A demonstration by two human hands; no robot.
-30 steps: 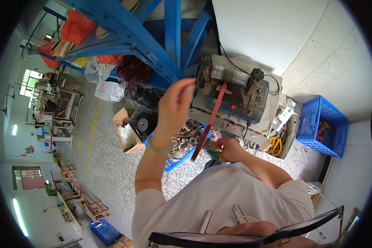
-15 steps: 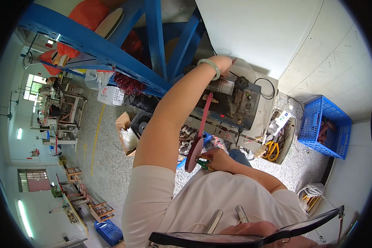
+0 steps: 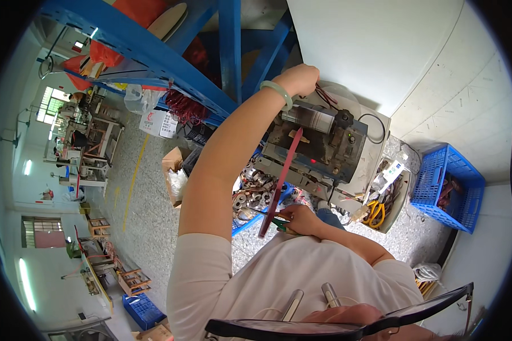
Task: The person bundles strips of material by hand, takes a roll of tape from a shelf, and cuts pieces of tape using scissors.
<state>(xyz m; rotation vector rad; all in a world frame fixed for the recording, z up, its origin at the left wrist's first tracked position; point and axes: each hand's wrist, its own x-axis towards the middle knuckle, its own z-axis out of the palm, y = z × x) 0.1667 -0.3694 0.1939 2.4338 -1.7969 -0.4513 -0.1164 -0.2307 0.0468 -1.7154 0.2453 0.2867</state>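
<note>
My left arm reaches over the far side of a small dark machine (image 3: 318, 145) with a shiny roller (image 3: 308, 118). There my left hand (image 3: 299, 79) is closed on thin dark red strips (image 3: 326, 96), which run from it toward the back of the roller. Close to my body, my right hand (image 3: 301, 220) grips green-handled scissors (image 3: 281, 224), their blades pointing left. A roll of dark red strip (image 3: 267, 220) hangs beside the scissors, seen nearly edge-on. From it a flat red strip (image 3: 290, 156) stretches up to the machine's near side.
A blue metal rack (image 3: 170, 65) rises at the far left, next to a white panel (image 3: 375, 45). Right of the machine are a tray of tools with yellow-handled pliers (image 3: 376, 213) and a blue crate (image 3: 446, 187). Metal parts (image 3: 250, 196) fill a container below.
My left hand has drawn back from over the roller, up and slightly left, and dark red strips now show at it. The roll has turned more edge-on. My right hand keeps the scissors.
</note>
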